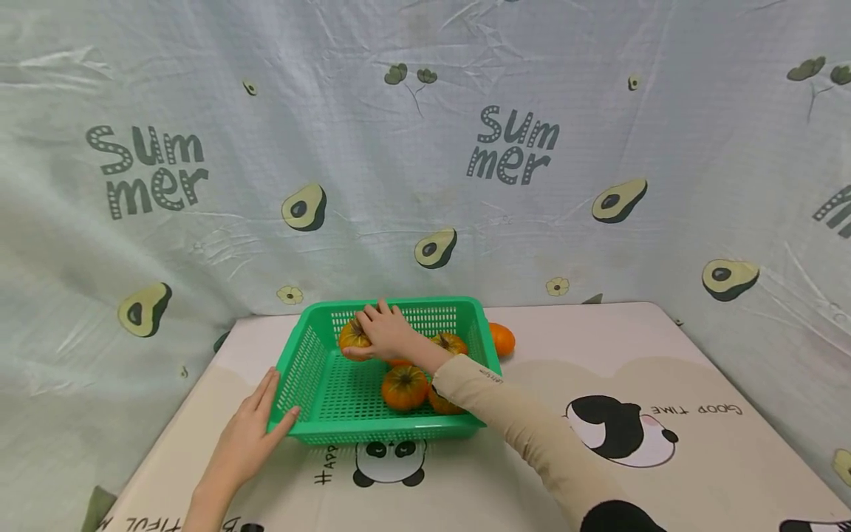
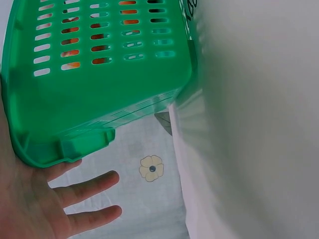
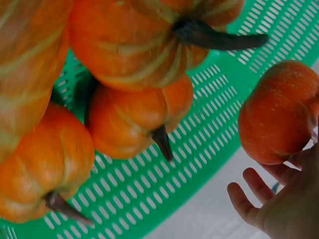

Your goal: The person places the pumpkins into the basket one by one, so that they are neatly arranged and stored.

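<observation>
A green plastic basket (image 1: pixel 392 427) stands on the table with several small orange pumpkins in it, such as the striped pumpkin (image 1: pixel 405 389) near its front. My right hand (image 1: pixel 385 332) reaches over the basket and grips another pumpkin (image 1: pixel 353 337) at the back left, inside the rim. The right wrist view shows this held pumpkin (image 3: pixel 279 114) apart from the dark-stemmed pumpkin (image 3: pixel 134 119) and others around it. My left hand (image 1: pixel 246 436) touches the basket's left side near the front corner, its fingers straight. In the left wrist view those fingers (image 2: pixel 89 191) spread beside the rim.
Outside the basket, by its back right side, lies a round orange object (image 1: pixel 501 340), partly hidden. A panda-print cover (image 1: pixel 598 465) lies over the table. Behind it hangs a pale curtain (image 1: pixel 372 148) with avocado prints.
</observation>
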{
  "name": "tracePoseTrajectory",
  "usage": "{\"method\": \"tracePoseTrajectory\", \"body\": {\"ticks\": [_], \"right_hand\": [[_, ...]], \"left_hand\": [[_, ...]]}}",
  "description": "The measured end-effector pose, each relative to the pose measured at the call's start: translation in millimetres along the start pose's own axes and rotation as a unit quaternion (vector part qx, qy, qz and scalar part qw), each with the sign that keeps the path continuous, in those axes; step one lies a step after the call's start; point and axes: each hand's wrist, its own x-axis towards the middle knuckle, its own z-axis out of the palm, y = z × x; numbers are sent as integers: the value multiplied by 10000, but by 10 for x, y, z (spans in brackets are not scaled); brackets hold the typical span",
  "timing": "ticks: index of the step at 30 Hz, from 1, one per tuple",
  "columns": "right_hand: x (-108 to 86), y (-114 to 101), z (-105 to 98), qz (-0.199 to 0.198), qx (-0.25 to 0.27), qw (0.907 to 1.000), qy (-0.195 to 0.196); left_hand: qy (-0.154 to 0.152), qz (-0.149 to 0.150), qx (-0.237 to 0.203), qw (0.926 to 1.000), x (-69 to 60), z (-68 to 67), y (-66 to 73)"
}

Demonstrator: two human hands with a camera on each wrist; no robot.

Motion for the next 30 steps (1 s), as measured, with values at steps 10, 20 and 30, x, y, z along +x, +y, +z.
{"method": "tracePoseTrajectory", "body": {"ticks": [10, 20, 30], "right_hand": [[151, -61, 127, 217, -176, 9980, -572], [214, -32, 202, 383, -333, 9944, -931], [240, -54, 288, 324, -592, 9927, -1001]], "left_hand": [[-11, 21, 16, 10000, 6, 5, 5], [-86, -24, -24, 10000, 9, 5, 3], [-58, -32, -24, 10000, -6, 21, -14]]}}
